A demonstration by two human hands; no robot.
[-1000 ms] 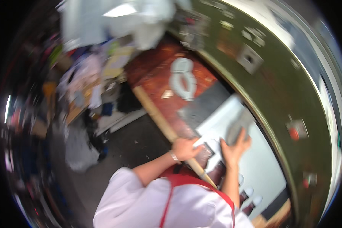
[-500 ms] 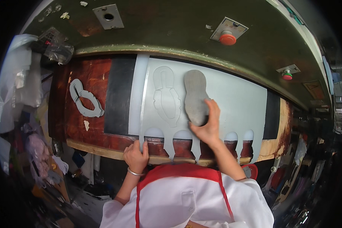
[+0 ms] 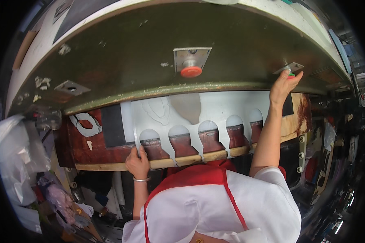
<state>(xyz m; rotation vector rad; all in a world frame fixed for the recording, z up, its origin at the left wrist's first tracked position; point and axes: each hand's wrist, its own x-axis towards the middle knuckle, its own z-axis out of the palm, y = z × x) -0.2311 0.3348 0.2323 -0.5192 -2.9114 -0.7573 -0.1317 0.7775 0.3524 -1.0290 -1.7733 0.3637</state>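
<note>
I count two bare hands, one silvery bracelet, one red apron, one red button and one green button; on the bench I make it one pale sheet, five rounded cut-outs, one faint outline, one darker sole-shaped piece, one grey openwork piece and one small scrap, plus three white rollers off to the right
</note>
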